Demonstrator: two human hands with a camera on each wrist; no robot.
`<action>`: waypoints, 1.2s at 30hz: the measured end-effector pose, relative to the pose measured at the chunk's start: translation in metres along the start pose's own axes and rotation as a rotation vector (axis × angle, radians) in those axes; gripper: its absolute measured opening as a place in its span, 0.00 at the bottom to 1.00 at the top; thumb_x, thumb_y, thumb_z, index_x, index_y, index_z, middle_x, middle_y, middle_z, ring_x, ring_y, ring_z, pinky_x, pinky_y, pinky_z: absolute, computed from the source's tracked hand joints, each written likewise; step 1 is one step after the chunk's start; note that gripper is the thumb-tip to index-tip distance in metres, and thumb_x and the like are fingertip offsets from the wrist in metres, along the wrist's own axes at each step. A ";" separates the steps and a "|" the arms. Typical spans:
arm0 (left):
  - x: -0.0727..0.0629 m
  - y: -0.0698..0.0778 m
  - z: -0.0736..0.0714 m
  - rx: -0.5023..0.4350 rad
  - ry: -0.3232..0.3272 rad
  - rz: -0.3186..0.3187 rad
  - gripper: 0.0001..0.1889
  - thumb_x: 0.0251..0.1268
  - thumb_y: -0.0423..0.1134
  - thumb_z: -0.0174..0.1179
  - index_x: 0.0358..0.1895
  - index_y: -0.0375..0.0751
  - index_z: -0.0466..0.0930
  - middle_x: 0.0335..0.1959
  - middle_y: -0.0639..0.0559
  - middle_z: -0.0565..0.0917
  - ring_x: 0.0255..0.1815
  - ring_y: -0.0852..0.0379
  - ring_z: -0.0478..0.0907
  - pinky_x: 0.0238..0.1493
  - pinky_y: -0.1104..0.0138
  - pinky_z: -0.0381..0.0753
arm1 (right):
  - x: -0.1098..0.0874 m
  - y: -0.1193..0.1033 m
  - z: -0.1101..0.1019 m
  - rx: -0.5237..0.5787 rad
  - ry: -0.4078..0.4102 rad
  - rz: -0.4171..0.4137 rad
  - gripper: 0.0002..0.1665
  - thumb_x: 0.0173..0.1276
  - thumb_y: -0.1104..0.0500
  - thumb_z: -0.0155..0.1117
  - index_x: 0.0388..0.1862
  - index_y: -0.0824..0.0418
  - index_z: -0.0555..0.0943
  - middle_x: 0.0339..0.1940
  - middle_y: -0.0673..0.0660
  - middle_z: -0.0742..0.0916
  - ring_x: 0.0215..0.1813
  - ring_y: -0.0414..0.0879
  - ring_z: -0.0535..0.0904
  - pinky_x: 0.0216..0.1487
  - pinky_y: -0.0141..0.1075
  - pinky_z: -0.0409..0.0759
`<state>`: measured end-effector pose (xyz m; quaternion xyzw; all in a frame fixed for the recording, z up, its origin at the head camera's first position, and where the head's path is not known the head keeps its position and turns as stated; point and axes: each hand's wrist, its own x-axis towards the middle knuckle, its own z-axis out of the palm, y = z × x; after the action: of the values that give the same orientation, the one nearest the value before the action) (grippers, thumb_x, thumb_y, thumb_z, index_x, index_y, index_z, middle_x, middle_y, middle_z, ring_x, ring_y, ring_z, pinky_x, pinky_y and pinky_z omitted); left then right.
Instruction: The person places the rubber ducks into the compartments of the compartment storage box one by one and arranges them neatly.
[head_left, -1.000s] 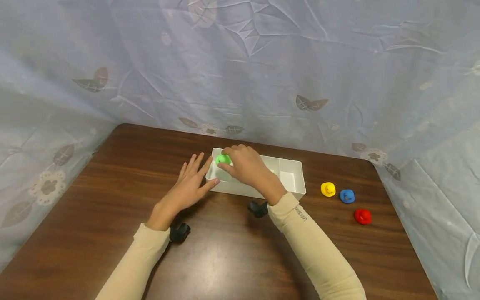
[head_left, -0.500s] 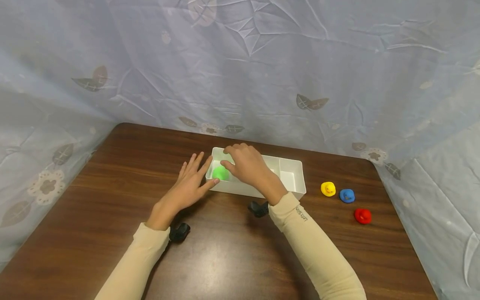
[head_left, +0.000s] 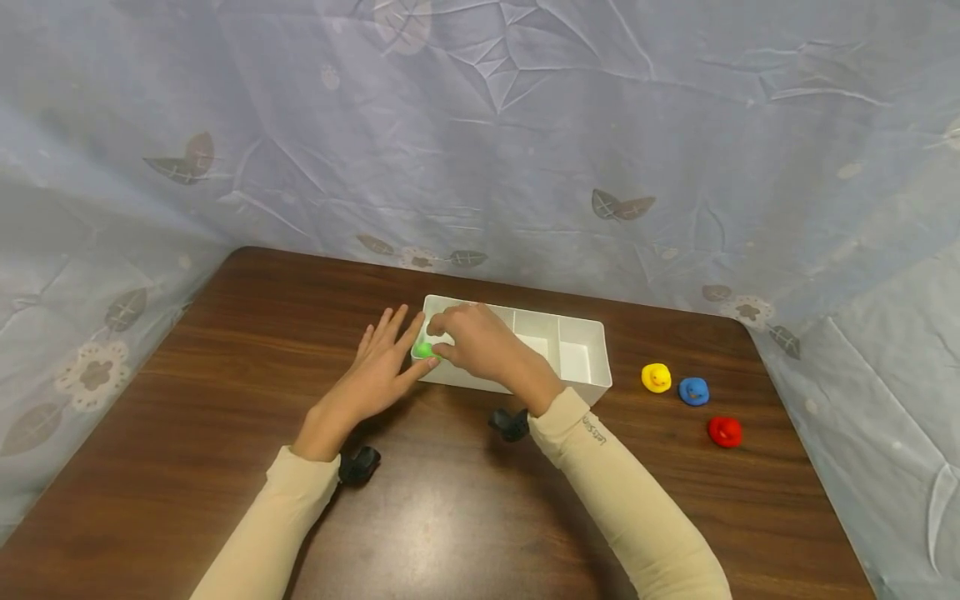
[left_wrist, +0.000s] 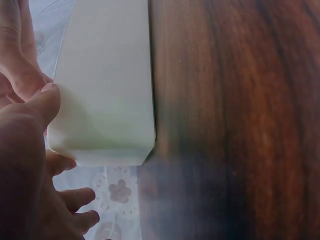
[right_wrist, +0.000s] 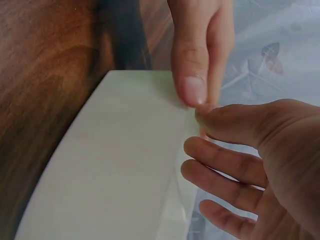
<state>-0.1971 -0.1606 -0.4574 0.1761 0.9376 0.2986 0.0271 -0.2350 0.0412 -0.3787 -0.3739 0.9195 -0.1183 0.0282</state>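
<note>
A green rubber duck (head_left: 424, 350), partly hidden, lies in the near left corner of a white divided box (head_left: 525, 323). My right hand (head_left: 480, 343) reaches into the box's left part, its thumb beside the duck and the index fingertip apart from the thumb. In the right wrist view the other fingers hang loosely bent near the rim. My left hand (head_left: 378, 371) rests at the box's left end with its fingers spread. Its thumb lies at the top edge of the near wall in the left wrist view. Whether the right thumb touches the duck is hard to tell.
Right of the box, a yellow duck (head_left: 656, 378), a blue duck (head_left: 693, 392) and a red duck (head_left: 725, 432) stand on the dark wooden table (head_left: 420, 533). A patterned grey cloth (head_left: 480, 167) hangs behind the table. Each wrist carries a black device.
The green duck left my right hand's fingers at the back, dropped nearer the front, then shifted left into the corner. My right hand followed toward the front left. My left hand stayed put.
</note>
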 end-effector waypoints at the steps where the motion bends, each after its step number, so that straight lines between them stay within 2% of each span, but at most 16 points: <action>1: 0.000 0.000 0.000 -0.003 -0.001 0.001 0.44 0.83 0.65 0.49 0.89 0.47 0.45 0.91 0.36 0.38 0.91 0.32 0.32 0.86 0.30 0.36 | 0.002 0.000 0.002 0.010 -0.010 0.001 0.18 0.75 0.56 0.73 0.59 0.61 0.88 0.57 0.55 0.93 0.58 0.51 0.90 0.63 0.44 0.87; 8: 0.000 0.002 -0.002 -0.008 -0.005 0.007 0.44 0.83 0.65 0.49 0.89 0.46 0.45 0.90 0.36 0.38 0.91 0.32 0.32 0.86 0.30 0.36 | 0.012 0.001 0.013 0.023 -0.025 0.007 0.14 0.76 0.56 0.72 0.53 0.63 0.89 0.48 0.55 0.95 0.46 0.49 0.92 0.50 0.41 0.89; 12: 0.000 0.000 -0.001 -0.007 -0.004 0.007 0.44 0.83 0.65 0.49 0.89 0.45 0.46 0.90 0.36 0.39 0.91 0.32 0.33 0.86 0.30 0.36 | 0.016 0.001 0.018 -0.040 -0.002 -0.004 0.13 0.75 0.57 0.73 0.53 0.61 0.90 0.48 0.54 0.95 0.45 0.47 0.92 0.52 0.43 0.89; 17: 0.001 0.000 -0.001 -0.001 -0.005 0.007 0.44 0.83 0.64 0.49 0.88 0.45 0.46 0.90 0.35 0.39 0.91 0.31 0.33 0.86 0.30 0.37 | 0.018 -0.001 0.025 -0.146 0.016 0.027 0.13 0.75 0.62 0.70 0.56 0.57 0.90 0.44 0.51 0.94 0.41 0.45 0.87 0.59 0.51 0.84; 20: 0.000 0.000 -0.001 -0.002 0.003 0.006 0.44 0.83 0.64 0.50 0.88 0.44 0.46 0.90 0.34 0.41 0.91 0.30 0.34 0.85 0.29 0.38 | 0.019 -0.002 0.027 -0.199 0.036 0.065 0.13 0.76 0.63 0.68 0.56 0.57 0.89 0.45 0.51 0.93 0.42 0.46 0.86 0.58 0.51 0.81; 23: 0.001 -0.001 0.000 0.002 0.008 0.008 0.44 0.83 0.64 0.51 0.88 0.44 0.46 0.90 0.32 0.42 0.91 0.29 0.35 0.85 0.28 0.39 | 0.019 -0.002 0.027 -0.227 0.059 0.105 0.13 0.77 0.63 0.67 0.56 0.57 0.89 0.49 0.53 0.92 0.48 0.49 0.88 0.54 0.49 0.80; 25: 0.001 -0.001 0.000 0.003 0.008 0.009 0.45 0.82 0.63 0.52 0.88 0.44 0.46 0.90 0.31 0.42 0.91 0.29 0.35 0.84 0.28 0.38 | 0.018 -0.001 0.026 -0.214 0.073 0.113 0.13 0.76 0.64 0.67 0.56 0.57 0.89 0.51 0.54 0.92 0.50 0.51 0.89 0.52 0.47 0.79; 28: 0.000 -0.001 0.000 0.003 0.011 0.008 0.45 0.82 0.63 0.53 0.88 0.44 0.46 0.90 0.32 0.42 0.91 0.29 0.35 0.85 0.28 0.38 | 0.017 0.000 0.025 -0.176 0.079 0.094 0.13 0.74 0.65 0.70 0.55 0.57 0.90 0.50 0.53 0.93 0.46 0.48 0.88 0.50 0.46 0.77; 32: 0.000 0.000 -0.001 0.007 0.016 0.007 0.44 0.82 0.62 0.53 0.88 0.44 0.47 0.90 0.32 0.42 0.91 0.30 0.35 0.85 0.29 0.39 | 0.017 0.002 0.023 -0.160 0.043 0.066 0.13 0.70 0.65 0.73 0.52 0.55 0.91 0.43 0.50 0.92 0.40 0.44 0.82 0.48 0.44 0.73; 36: 0.000 -0.002 0.000 0.014 0.016 0.010 0.45 0.82 0.63 0.52 0.88 0.44 0.46 0.90 0.32 0.42 0.91 0.29 0.35 0.85 0.29 0.39 | 0.018 0.002 0.023 -0.188 -0.010 0.070 0.11 0.70 0.64 0.74 0.49 0.54 0.92 0.40 0.50 0.91 0.41 0.44 0.82 0.48 0.44 0.71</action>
<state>-0.1979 -0.1614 -0.4586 0.1785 0.9390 0.2935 0.0169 -0.2464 0.0255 -0.4008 -0.3429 0.9389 -0.0284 0.0017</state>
